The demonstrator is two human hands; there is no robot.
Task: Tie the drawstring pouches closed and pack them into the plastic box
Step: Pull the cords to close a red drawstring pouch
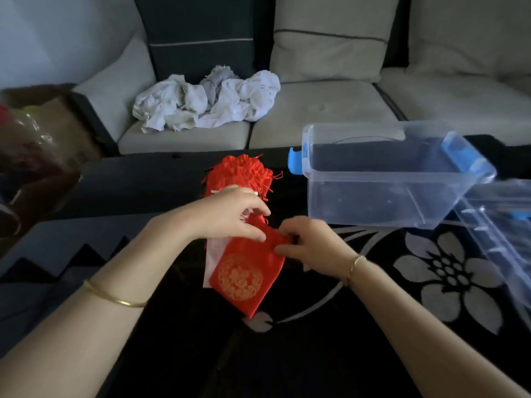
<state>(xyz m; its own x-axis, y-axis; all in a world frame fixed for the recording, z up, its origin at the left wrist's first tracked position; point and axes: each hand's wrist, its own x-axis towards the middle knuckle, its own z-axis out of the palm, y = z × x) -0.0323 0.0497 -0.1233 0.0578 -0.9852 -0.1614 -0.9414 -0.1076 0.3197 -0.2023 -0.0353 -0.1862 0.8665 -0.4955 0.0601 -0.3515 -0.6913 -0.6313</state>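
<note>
A red drawstring pouch (244, 278) with a gold round emblem lies on the dark patterned surface in front of me. My left hand (230, 214) pinches its top edge from the left. My right hand (311, 244) grips the same top edge from the right. Behind my left hand sits a pile of more red pouches (244, 170) with loose strings. A clear plastic box (382, 179) with blue latches stands to the right, with nothing inside. A pale sheet (212, 254) shows under the pouch's left side.
The box's clear lid (500, 234) lies at the right edge beside the box. A grey sofa (330, 110) with crumpled white cloth (207, 101) stands behind the table. A brown bag with plastic wrapping (37, 145) is at the left.
</note>
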